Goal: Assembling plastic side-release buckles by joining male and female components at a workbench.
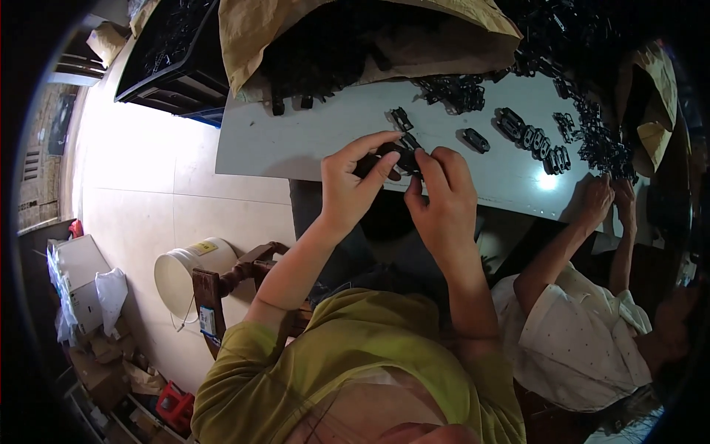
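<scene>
L hand (347,174) & R hand (447,189) both on dark pc (409,159) at table (259,144)

We've got the pc over the table, just inside its front edge, approx. mid-length. Our L thumb & index pinch it from the left; our R fingertips are closed on its right side. Can't tell if it's 1 pc or several, as our fingers cover much of it. Just past them on the tabletop we see a small dark clip (400,118). Right of centre on the table: a lone oval pc (475,140), then a row of dark pcs (532,138). At the table's right end, a co-worker's hands (608,196) reach a dark heap (603,140); can't tell if those fingers grip anything. In front of the table's left part, on the floor: wooden chair (211,303), white bucket (177,277). Table's far side: open brown bag (458,59) w/ dark pcs. Off its back-left corner: black crate (177,95).
</scene>
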### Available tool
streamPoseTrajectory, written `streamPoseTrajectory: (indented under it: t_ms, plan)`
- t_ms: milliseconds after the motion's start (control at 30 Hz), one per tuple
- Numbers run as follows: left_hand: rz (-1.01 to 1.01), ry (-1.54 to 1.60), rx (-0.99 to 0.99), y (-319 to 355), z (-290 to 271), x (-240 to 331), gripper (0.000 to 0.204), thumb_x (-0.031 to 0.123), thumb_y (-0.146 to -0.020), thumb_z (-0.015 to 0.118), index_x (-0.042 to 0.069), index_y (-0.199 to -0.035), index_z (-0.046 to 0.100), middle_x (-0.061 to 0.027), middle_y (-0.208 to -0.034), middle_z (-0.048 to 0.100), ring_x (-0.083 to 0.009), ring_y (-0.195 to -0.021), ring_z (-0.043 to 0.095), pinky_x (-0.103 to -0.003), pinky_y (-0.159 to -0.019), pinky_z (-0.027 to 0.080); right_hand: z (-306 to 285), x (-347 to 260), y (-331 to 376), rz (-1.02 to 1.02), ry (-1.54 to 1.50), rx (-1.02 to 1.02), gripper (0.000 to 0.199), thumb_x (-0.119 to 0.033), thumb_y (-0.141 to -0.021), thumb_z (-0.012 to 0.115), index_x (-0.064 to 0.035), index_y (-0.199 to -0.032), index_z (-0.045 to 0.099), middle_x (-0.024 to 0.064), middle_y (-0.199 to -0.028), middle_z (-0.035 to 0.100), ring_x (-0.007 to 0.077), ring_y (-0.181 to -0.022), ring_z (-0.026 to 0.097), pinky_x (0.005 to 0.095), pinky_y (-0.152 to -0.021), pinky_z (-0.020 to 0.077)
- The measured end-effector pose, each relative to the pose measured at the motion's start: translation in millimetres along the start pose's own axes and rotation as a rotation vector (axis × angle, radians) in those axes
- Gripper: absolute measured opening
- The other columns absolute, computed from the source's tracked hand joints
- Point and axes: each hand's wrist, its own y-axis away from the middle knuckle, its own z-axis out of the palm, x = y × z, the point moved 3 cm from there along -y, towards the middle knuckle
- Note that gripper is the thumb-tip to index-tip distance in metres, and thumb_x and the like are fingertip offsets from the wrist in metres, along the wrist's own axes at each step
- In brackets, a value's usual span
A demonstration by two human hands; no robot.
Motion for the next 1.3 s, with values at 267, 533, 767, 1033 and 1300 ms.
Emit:
streamPoseTrajectory:
  t_ms: [267,533,767,1033,1300]
  plan:
    - [-0.068,-0.045,-0.036,8,4,-2,0.027,-0.001,-0.082,0.067,0.001,-0.107,0.06,-0.0038,-0.085,0.063,-0.0046,-0.059,0.056,-0.018,-0.051,0.043,-4,-2,8,0.05,-0.095,-0.056,0.029,0.002,-0.073,0.068,0.0023,-0.102,0.061,0.0105,-0.097,0.054,0.0216,-0.076,0.057,0.0326,-0.062,0.0481]
    - [-0.143,0.318,-0.214,19,-5,-15,0.023,0.005,-0.085,0.065,0.003,-0.106,0.059,-0.0001,-0.082,0.059,-0.0031,-0.054,0.047,-0.017,-0.049,0.038,3,28,31,0.458,-0.665,-0.292,0.019,-0.007,-0.077,0.073,0.003,-0.081,0.058,0.0013,-0.082,0.054,0.006,-0.069,0.049,0.0198,-0.056,0.0369]
    - [-0.006,0.109,0.244,-23,-76,-34,0.007,0.013,-0.09,0.059,0.007,-0.091,0.055,0.0011,-0.078,0.05,-0.0074,-0.065,0.049,-0.02,-0.061,0.04,-7,78,10,0.262,-0.093,0.014,0.024,-0.013,-0.085,0.063,-0.0051,-0.108,0.061,0.0081,-0.102,0.058,0.0207,-0.084,0.057,0.0286,-0.067,0.0467]
    - [0.17,-1.085,0.349,-72,-92,-28,0.033,0.008,-0.075,0.069,0.007,-0.101,0.049,-0.0152,-0.098,0.053,-0.0381,-0.082,0.059,-0.045,-0.071,0.049,9,113,12,0.235,0.267,-0.039,0.028,-0.009,-0.082,0.062,-0.0038,-0.109,0.057,0.0137,-0.103,0.056,0.0346,-0.09,0.058,0.0397,-0.075,0.0485]
    - [0.259,-0.994,0.421,-60,-109,-35,0.029,0.009,-0.077,0.064,0.008,-0.105,0.056,-0.0113,-0.094,0.061,-0.0319,-0.085,0.062,-0.04,-0.071,0.049,8,110,17,0.299,0.236,-0.064,0.028,-0.006,-0.077,0.062,-0.0017,-0.104,0.058,0.0146,-0.099,0.056,0.0341,-0.087,0.058,0.0388,-0.073,0.049]
